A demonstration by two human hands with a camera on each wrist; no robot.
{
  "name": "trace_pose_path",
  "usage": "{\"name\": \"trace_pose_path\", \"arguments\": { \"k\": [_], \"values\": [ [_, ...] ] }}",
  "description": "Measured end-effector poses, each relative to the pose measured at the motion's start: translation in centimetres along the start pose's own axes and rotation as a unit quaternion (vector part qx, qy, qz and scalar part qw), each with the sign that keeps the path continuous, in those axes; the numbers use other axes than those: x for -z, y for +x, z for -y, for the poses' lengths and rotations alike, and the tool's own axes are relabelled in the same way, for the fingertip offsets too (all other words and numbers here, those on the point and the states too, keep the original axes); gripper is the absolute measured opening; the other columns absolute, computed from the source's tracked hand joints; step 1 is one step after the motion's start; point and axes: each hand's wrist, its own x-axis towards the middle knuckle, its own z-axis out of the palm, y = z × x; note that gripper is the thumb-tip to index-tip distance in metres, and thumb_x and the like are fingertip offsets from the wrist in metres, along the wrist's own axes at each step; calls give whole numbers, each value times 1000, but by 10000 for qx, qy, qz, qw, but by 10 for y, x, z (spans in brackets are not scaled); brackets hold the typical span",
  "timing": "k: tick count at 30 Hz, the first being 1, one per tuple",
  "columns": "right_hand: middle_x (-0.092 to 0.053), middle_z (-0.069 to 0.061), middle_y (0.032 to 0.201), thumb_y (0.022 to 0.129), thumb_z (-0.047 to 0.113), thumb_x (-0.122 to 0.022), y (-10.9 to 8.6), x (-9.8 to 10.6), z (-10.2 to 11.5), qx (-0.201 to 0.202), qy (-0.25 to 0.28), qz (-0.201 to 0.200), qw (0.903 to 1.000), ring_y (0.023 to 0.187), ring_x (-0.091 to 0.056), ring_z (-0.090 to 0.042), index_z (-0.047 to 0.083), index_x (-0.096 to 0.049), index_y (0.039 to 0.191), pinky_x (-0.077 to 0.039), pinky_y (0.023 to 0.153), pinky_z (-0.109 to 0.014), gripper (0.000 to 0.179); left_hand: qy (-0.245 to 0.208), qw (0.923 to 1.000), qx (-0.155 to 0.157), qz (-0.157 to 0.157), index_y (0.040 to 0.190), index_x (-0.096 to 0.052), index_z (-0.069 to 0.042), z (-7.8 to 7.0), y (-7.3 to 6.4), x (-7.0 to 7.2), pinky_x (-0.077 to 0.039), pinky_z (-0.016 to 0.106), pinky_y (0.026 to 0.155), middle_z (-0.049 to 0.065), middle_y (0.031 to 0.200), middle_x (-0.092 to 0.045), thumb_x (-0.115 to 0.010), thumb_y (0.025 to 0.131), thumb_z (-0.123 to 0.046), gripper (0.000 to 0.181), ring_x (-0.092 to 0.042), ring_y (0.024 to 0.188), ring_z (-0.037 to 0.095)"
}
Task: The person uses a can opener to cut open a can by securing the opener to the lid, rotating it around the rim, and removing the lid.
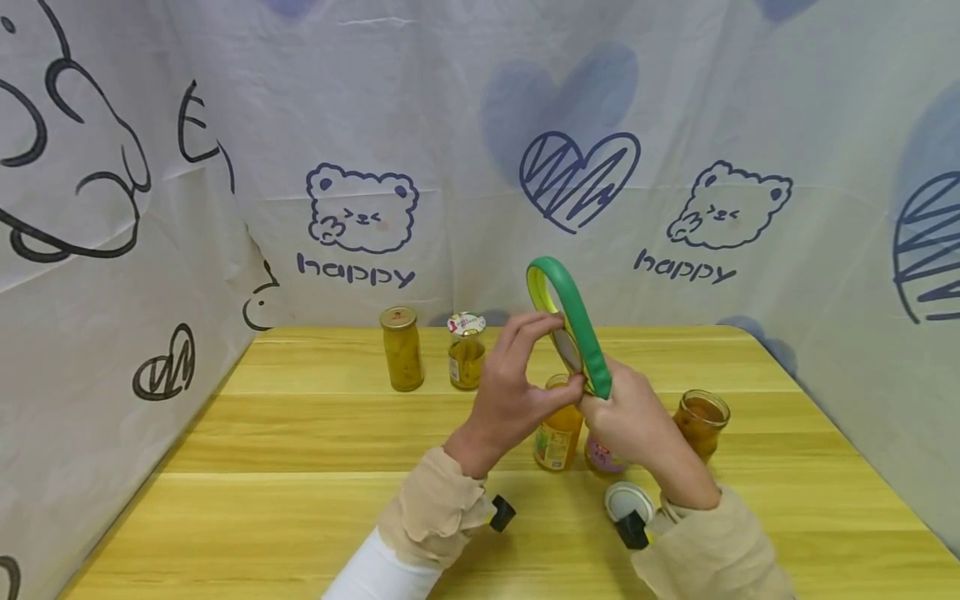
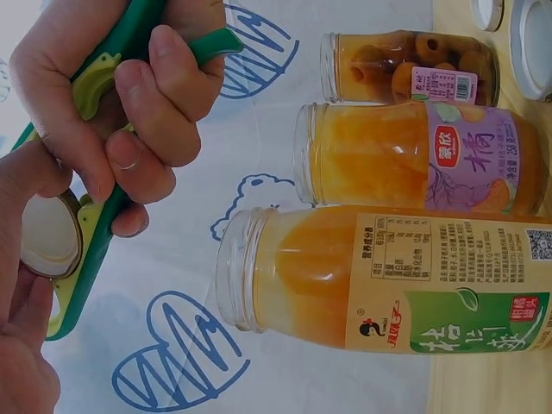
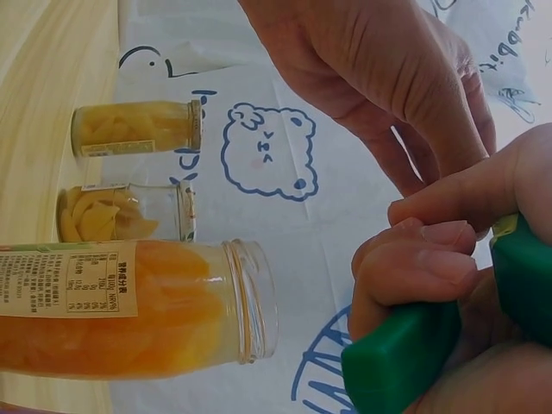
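My right hand (image 1: 630, 414) grips the handles of a green jar opener (image 1: 576, 312), raised above the table. Inside its yellow-green loop sits a round jar lid (image 2: 50, 235), white on the face that shows. With thumb and fingers, my left hand (image 1: 510, 379) pinches this lid at its edges. Below the hands stands a tall open jar of orange fruit (image 2: 293, 285), its threaded glass mouth bare. Beside it is an open jar with a purple label (image 2: 405, 155). Farther right stands an open jar of brown fruit (image 1: 700, 425).
Two jars of yellow fruit stand at the back left, one with a gold lid (image 1: 398, 317) and one with a patterned lid (image 1: 467, 324). A white lid (image 1: 628, 501) lies on the table near my right wrist. Behind the table hangs a printed cloth (image 1: 465, 125).
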Motion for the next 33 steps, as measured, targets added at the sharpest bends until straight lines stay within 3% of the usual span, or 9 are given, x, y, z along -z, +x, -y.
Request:
{"name": "trace_pose_path", "arguments": {
  "k": [6, 10, 15, 18, 25, 33],
  "values": [
    [-47, -3, 72, 95, 9, -56, -1, 0, 0, -48, -41, 90, 9999, 58, -43, -17, 2, -60, 120, -38, 59, -33, 26, 24, 10000, -73, 31, 128, -60, 0, 1, 0, 2, -57, 31, 104, 16, 127, -62, -86, 77, -10, 58, -64, 118, 26],
    [-49, -4, 74, 96, 12, -59, -1, 2, 0, -70, -121, 78, 9999, 62, -48, -18, 4, -60, 121, -39, 61, -33, 27, 53, 9999, -107, 82, 128, -59, 0, 2, 0, 3, -57, 31, 104, 16, 126, -61, -86, 77, -11, 58, -64, 117, 26],
    [-54, -5, 76, 98, 19, -62, -1, 5, -2, -228, -287, -15, 9993, 69, -53, -20, 7, -62, 120, -42, 64, -33, 25, 44, 9996, -55, 289, 127, -59, -1, 3, 1, 6, -55, 30, 107, 15, 126, -60, -88, 77, -12, 59, -64, 116, 26],
    [-54, -7, 74, 97, 20, -63, -1, 10, -3, -439, -178, -51, 9989, 64, -52, -21, 6, -59, 125, -43, 61, -33, 31, 10, 9989, 5, 476, 128, -59, -1, 3, 3, 10, -55, 28, 107, 15, 126, -60, -87, 78, -12, 58, -64, 116, 25],
    [-49, -3, 63, 98, 18, -61, -4, 24, -5, -714, 153, -35, 9973, 51, -50, -20, 5, -50, 123, -43, 49, -32, 30, -167, 9927, -95, 1193, 127, -65, -8, 0, 6, 20, -57, 22, 99, 12, 126, -61, -85, 82, -13, 50, -65, 112, 21],
    [-53, -5, 63, 100, 22, -61, -7, 38, -8, -762, 115, -201, 9968, 54, -53, -21, 4, -48, 113, -43, 51, -32, 26, -212, 9728, -263, 2293, 125, -71, -14, -10, 7, 22, -56, 18, 98, 10, 128, -64, -83, 85, -15, 42, -66, 117, 20]
  ]
}}
